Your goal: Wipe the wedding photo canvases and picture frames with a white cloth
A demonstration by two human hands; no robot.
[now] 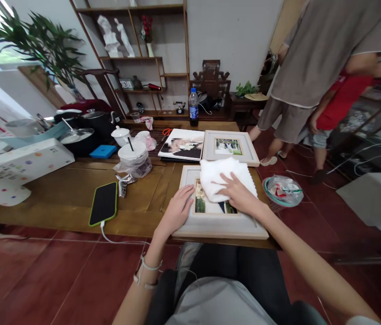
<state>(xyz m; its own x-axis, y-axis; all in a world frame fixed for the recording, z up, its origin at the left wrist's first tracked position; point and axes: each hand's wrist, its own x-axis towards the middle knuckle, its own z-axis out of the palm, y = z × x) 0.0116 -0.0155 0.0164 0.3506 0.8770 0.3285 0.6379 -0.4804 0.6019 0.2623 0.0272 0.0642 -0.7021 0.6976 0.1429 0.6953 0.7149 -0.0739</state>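
Observation:
A light wooden picture frame (pixel 217 226) lies flat at the table's front edge, with a photo in its middle. My left hand (pixel 177 210) rests on its left border, fingers stretched out. Over the photo's upper part is a folded white cloth (pixel 211 174). My right hand (pixel 238 192) lies flat on this cloth with the fingers spread, pressing it against the frame. Cloth and hand hide part of the photo. Just behind sits a second framed photo (pixel 227 146). To its left is a stack topped by a white-edged photo print (pixel 183 145).
A phone (pixel 103 204) on a charging cable, a bagged white cup (pixel 132 155) and a blue box (pixel 103 151) occupy the table's left part. A bottle (pixel 193 108) stands at the back. Right of the table are a lined basket (pixel 283 190) and two people standing.

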